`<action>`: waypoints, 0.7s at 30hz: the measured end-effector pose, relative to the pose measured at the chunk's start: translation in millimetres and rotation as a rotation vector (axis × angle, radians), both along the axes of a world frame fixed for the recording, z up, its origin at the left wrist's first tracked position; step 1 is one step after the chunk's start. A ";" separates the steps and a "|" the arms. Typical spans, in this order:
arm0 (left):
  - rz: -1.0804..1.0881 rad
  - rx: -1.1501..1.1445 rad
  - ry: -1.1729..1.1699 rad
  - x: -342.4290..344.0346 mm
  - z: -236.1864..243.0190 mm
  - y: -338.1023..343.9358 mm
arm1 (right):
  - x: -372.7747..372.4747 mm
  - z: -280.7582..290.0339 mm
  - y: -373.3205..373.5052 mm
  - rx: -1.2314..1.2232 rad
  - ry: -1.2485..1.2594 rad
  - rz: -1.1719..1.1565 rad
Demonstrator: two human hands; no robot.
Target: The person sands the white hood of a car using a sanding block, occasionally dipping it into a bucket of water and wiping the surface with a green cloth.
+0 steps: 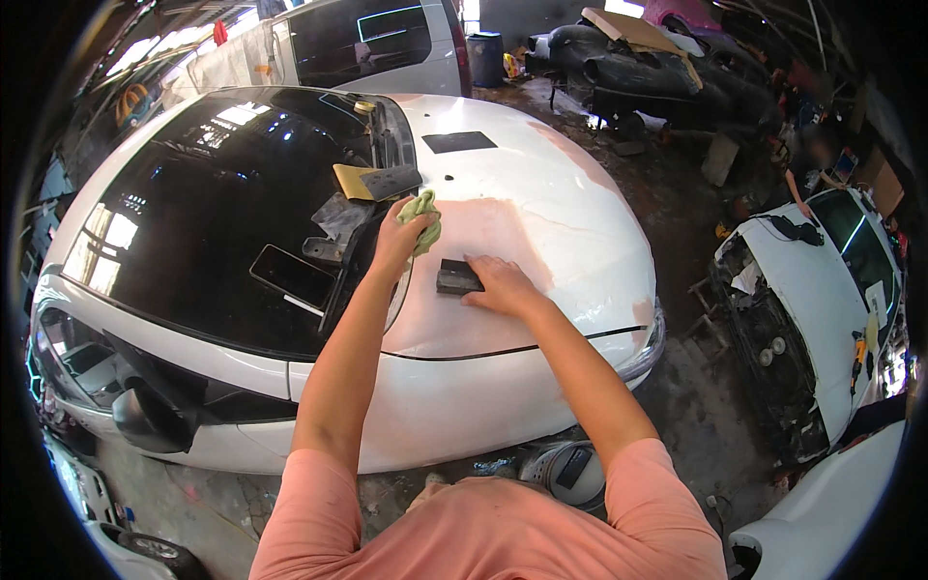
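Observation:
My left hand (394,238) is closed on a crumpled light-green cloth (422,218), held over the rear edge of the hood near the windshield. My right hand (503,287) grips a dark sanding block (456,277) that rests on the hood. Under and around the block, a dull pinkish patch (488,227) spreads over the glossy white hood (580,280). What the block's underside looks like is hidden.
On the windshield's lower edge lie a phone (292,277), a yellow sheet (353,182) and a dark grey pad (391,181). A dark sheet (459,142) lies farther across the hood. A bucket (565,474) stands by my body. A person (812,179) is at another white car.

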State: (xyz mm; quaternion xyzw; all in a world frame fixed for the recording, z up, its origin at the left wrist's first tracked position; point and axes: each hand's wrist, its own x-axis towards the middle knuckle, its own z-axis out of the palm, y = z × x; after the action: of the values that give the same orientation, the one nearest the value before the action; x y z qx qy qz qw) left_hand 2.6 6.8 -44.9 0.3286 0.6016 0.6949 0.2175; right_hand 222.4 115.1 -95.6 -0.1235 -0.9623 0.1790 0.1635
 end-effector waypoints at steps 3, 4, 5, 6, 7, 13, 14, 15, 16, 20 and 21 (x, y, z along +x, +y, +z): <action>0.120 -0.202 0.270 -4.9 2.1 17.7 | -6.4 1.7 6.0 -0.040 -0.028 -0.086; 0.095 -0.336 0.359 -7.9 4.9 26.7 | -8.3 0.0 10.1 -0.041 -0.017 -0.135; 0.135 -0.518 0.544 -9.6 -2.2 32.5 | -12.2 -1.3 11.5 -0.116 0.002 -0.243; 0.160 -0.697 0.729 1.3 -1.9 39.2 | -13.9 -6.2 18.2 -0.190 0.015 -0.364; 0.148 -0.864 0.864 17.1 -8.2 39.3 | -17.9 -10.9 25.1 -0.264 0.029 -0.482; 0.208 -0.773 1.332 21.5 -64.9 34.6 | -86.8 -41.9 60.5 -0.174 0.176 -0.568; 0.030 -0.749 1.189 28.3 -52.0 52.0 | -88.8 -53.0 88.1 -0.068 0.282 -0.589; 0.015 -0.690 1.140 29.7 -46.2 62.6 | -94.0 -52.2 111.1 -0.143 0.314 -0.543; -0.003 -0.633 1.091 33.4 -42.9 71.3 | -95.9 -48.0 132.5 -0.218 0.347 -0.498; 0.000 -0.601 0.728 8.3 -12.7 65.2 | -77.6 -56.4 81.7 -0.320 0.294 -0.238; -0.035 -0.583 0.648 6.6 9.3 72.8 | -60.7 -64.7 72.6 -0.234 0.272 -0.164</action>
State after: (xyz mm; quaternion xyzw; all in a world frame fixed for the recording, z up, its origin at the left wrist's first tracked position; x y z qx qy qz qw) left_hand 9.2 79.6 -35.6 0.4647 0.8041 0.3533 0.1127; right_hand 161.7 187.7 -160.3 -0.1943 -0.8907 0.2908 0.2905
